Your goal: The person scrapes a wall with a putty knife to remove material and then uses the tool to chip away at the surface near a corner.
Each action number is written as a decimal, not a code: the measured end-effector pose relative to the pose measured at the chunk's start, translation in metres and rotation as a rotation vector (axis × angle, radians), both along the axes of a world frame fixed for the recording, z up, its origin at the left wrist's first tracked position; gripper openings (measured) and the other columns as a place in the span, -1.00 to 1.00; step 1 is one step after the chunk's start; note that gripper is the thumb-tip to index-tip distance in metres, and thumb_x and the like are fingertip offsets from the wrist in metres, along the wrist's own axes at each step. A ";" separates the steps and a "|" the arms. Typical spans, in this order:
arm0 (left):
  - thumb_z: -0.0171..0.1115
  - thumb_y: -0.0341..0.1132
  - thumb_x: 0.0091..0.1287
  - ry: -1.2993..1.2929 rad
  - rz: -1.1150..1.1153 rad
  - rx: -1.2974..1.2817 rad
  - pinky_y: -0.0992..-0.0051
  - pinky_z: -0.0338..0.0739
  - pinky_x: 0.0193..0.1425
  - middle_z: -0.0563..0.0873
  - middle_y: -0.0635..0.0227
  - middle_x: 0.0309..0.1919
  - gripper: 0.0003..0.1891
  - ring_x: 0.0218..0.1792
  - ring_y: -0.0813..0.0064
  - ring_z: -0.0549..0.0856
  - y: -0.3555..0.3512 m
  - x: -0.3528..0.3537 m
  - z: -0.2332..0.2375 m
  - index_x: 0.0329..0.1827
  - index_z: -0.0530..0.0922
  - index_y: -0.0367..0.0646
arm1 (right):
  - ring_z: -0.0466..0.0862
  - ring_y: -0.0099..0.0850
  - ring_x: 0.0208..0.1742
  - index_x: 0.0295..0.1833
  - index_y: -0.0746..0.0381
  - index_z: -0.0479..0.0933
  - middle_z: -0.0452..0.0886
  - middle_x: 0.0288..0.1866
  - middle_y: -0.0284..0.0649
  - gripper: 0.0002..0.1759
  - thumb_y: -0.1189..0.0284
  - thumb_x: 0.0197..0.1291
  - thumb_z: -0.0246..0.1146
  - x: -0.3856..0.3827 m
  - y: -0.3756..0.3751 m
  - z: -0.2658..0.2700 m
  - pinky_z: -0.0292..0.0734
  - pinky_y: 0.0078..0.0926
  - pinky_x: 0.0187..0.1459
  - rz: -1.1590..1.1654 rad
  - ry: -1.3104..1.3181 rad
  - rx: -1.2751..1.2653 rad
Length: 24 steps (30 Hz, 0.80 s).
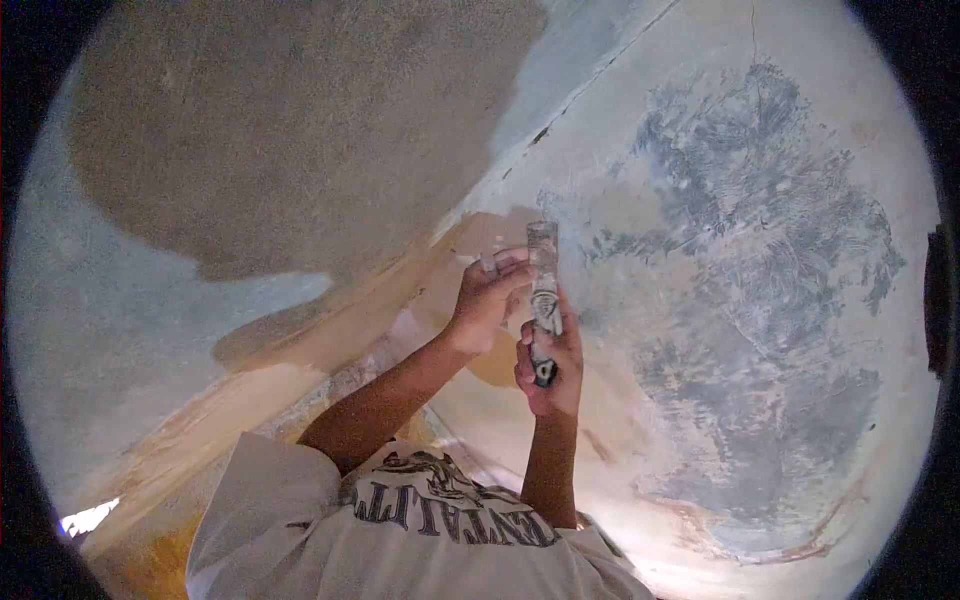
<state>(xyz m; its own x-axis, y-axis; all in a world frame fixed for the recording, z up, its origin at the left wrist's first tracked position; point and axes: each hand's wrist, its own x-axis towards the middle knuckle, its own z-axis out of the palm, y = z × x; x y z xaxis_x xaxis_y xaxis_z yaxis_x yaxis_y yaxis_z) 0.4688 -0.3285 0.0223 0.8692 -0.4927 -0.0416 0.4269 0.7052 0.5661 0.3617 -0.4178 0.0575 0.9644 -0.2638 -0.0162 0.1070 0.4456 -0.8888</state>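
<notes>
My right hand (555, 365) is closed round the handle of a putty knife (542, 240), which stands upright with its blade pointing up. The blade is smeared grey, and a hole shows at the handle's lower end. My left hand (487, 300) is raised beside it, fingers bent and their tips at the blade's left edge; part of the grip is hidden. Small whitish patches show at the left fingers. Behind both hands lies a painted plaster surface (600, 385) with a pinkish-brown patch.
A large rough brown-grey patch (300, 120) covers the upper left. Grey-blue streaked marks (770, 220) spread over the right side. A cracked diagonal seam (540, 135) runs between the two surfaces. Bright light (90, 517) enters at the lower left. A dark object (936, 300) is at the right edge.
</notes>
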 end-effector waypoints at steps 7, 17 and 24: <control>0.30 -0.32 0.42 -0.625 0.443 0.484 0.43 0.56 0.24 0.72 0.13 0.17 -0.53 0.18 0.36 0.71 -0.006 0.008 -0.005 0.37 0.52 -0.24 | 0.41 -0.64 -0.69 0.62 0.11 0.12 0.53 -0.37 -0.29 -0.24 0.57 0.31 0.12 0.013 0.006 -0.007 0.24 -0.68 -0.75 -0.121 0.091 -0.437; 0.30 -0.23 0.39 -1.015 0.445 0.781 0.32 0.52 0.36 0.37 0.05 0.51 -0.36 0.39 0.12 0.54 0.003 0.014 0.002 0.49 0.37 -0.30 | 0.38 -0.66 -0.70 0.67 0.08 0.05 0.55 -0.40 -0.35 -0.13 0.64 0.22 0.06 0.031 0.015 -0.008 0.21 -0.67 -0.76 -0.136 0.100 -0.507; 0.26 -0.19 0.43 -1.012 0.401 0.720 0.35 0.47 0.42 0.30 0.05 0.55 -0.35 0.44 0.13 0.48 -0.001 0.021 0.001 0.51 0.33 -0.32 | 0.37 -0.72 -0.62 0.67 0.14 0.02 0.56 -0.36 -0.38 -0.20 0.59 0.33 0.06 0.041 0.000 -0.044 0.22 -0.70 -0.67 -0.207 -0.028 -0.752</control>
